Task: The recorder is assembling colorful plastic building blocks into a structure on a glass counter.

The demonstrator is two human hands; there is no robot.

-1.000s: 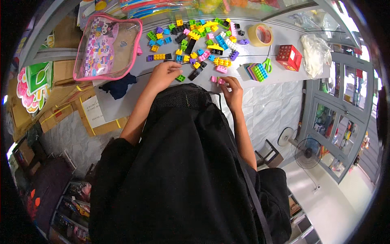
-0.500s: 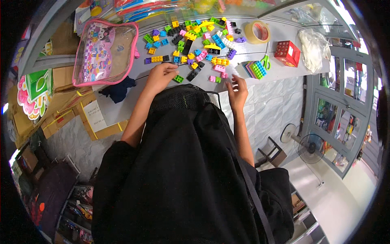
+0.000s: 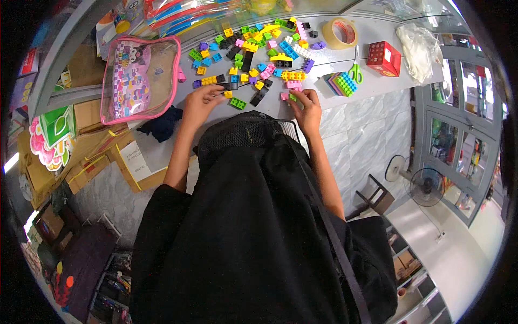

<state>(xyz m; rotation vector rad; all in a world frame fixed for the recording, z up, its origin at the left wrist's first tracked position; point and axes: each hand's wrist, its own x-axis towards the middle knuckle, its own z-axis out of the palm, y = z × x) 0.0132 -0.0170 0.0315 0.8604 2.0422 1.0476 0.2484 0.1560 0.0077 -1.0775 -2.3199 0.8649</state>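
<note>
Many colourful toy building bricks (image 3: pixel 253 47) lie scattered over the grey tabletop. My left hand (image 3: pixel 200 103) is at their near left, its fingertips closed on a small black-and-yellow brick piece (image 3: pixel 229 88). Just beyond it lies a row of purple, yellow and black bricks (image 3: pixel 209 80). A green brick (image 3: pixel 237 103) rests to the right of those fingers. My right hand (image 3: pixel 306 110) pinches a small green brick (image 3: pixel 293 98) beside a pink brick (image 3: pixel 284 96). Fingers partly cover both held pieces.
To the right stand a stack of coloured bricks (image 3: pixel 342 85), green scissors (image 3: pixel 355 73), a tape roll (image 3: pixel 340 33), a red box (image 3: pixel 383 59) and a clear plastic bag (image 3: pixel 418 54). A pink-edged clear pouch (image 3: pixel 177 75) and dark cloth (image 3: pixel 162 125) lie left.
My right hand has moved in toward the pink bricks, and its fingers have closed on a green brick. A black-and-yellow piece now shows at my left fingertips. The whole view has shifted slightly.
</note>
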